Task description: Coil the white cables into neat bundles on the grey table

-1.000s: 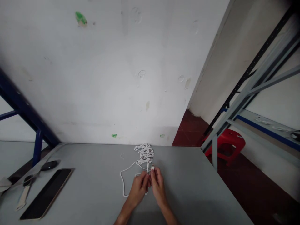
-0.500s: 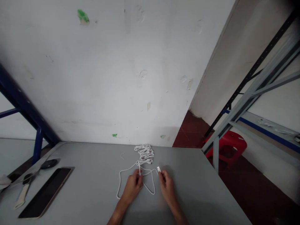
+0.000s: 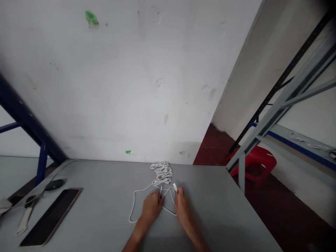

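Note:
My left hand point(image 3: 152, 206) is closed around one end of a white USB cable point(image 3: 133, 204), and a slim white tip sticks up past the fingers. In my right hand point(image 3: 183, 205), also closed, is the cable's other end, a USB plug point(image 3: 175, 187) with its metal face showing. Between and left of the hands the cord lies in loose loops on the grey table point(image 3: 105, 210). Just beyond the hands sits a pile of coiled white cables point(image 3: 162, 172), touching or close to the loose cord; which, I cannot tell.
At the left lie a dark tablet or phone point(image 3: 51, 217), a black mouse-like object point(image 3: 54, 184) and a watch with a white strap point(image 3: 25, 218). A white wall point(image 3: 157, 122) rises behind the table. Beyond the right edge are a metal frame point(image 3: 262, 129) and a red stool point(image 3: 258, 161).
Both hands have come a little closer together. My right hand has shifted left with the USB plug, and the cable end in my left hand now points up and slightly right.

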